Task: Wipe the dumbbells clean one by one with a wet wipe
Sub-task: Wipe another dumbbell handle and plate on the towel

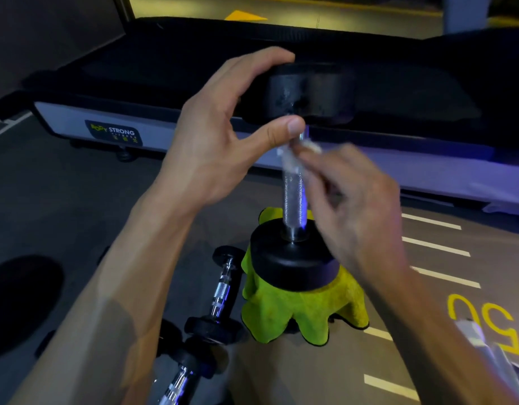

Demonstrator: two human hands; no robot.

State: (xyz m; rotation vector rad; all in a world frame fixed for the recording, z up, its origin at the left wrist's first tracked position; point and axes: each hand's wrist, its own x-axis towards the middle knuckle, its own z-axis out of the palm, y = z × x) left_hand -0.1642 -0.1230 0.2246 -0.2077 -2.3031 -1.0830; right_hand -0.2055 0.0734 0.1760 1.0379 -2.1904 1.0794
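Black-ended, knurled-steel-handled dumbbell (293,200) stands upright on a lime-green towel (299,311); left hand (211,141) grips its top, right hand (354,200) fingers pinch a white wet wipe (290,159) against the handle.

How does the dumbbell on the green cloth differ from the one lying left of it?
The dumbbell on the green cloth stands upright on one end; the small dumbbell lies on the floor. The upright one looks bigger, with thicker heads. The left hand grips its top head while the right hand rubs a wet wipe on its handle; nothing touches the small one. Both have black heads and knurled metal handles.
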